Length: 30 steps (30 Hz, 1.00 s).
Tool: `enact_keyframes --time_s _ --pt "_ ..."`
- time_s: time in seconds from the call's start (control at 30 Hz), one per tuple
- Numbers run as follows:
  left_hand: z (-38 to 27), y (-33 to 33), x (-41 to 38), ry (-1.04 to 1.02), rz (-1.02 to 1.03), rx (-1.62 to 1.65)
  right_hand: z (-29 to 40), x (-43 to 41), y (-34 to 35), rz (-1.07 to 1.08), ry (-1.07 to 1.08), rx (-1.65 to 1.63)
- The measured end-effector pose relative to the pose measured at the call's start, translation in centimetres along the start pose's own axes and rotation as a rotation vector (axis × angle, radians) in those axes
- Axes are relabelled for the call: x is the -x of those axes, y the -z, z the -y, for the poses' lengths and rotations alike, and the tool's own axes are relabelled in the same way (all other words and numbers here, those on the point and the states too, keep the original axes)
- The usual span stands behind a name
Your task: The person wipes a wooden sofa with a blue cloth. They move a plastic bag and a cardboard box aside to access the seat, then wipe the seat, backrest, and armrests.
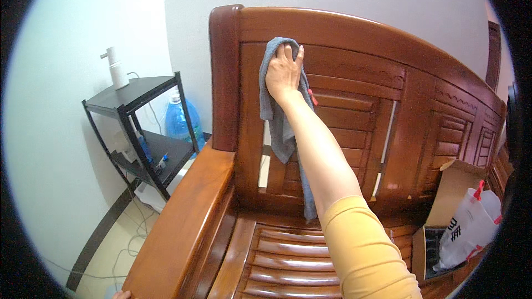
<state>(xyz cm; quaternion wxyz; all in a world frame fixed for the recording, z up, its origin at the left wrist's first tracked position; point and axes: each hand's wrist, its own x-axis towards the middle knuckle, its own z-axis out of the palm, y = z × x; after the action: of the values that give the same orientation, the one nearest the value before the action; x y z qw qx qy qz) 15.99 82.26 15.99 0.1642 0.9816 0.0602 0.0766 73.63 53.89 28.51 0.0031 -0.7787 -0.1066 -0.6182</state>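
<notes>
My right hand, at the end of a yellow sleeve, presses a grey-blue cloth against the upper left part of the wooden bench's backrest. Part of the cloth hangs down below my wrist, and a small red tag shows at its side. Only the fingertips of my left hand enter at the bottom edge, touching the outer side of the bench's wooden armrest. The rest of that hand is out of view. Below my right arm lies the glossy slatted seat.
Left of the bench stands a black corner shelf with a white pump dispenser on top. Behind it is a blue water bottle. Cables trail on the floor. An open cardboard box and a white plastic bag sit on the seat's right.
</notes>
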Motion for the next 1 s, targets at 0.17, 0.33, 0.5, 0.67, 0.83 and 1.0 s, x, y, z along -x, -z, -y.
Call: enact_keyframes --time_s 0.17,0.33,0.5,0.67,0.83,1.0 --pt "0.3 0.1 -0.1 -0.013 0.0 -0.022 3.0 -0.6 -1.1 0.071 -0.068 0.079" --pt "0.1 0.4 -0.3 -0.019 -0.005 -0.024 5.5 -2.1 -0.5 0.249 0.089 -0.082" --pt "0.0 0.7 -0.4 -0.004 0.014 -0.019 6.1 -1.7 -1.2 0.222 0.057 -0.075" --pt "0.0 0.4 -0.2 -0.015 -0.015 -0.007 5.2 3.1 -2.0 0.123 0.258 -0.09" --pt "-0.1 0.2 -0.3 -0.047 -0.036 -0.032 6.1 13.3 -0.2 0.527 0.343 -0.086" --pt "0.4 0.0 0.3 -0.064 -0.062 -0.017 8.0 21.3 3.7 0.608 0.442 -0.166"
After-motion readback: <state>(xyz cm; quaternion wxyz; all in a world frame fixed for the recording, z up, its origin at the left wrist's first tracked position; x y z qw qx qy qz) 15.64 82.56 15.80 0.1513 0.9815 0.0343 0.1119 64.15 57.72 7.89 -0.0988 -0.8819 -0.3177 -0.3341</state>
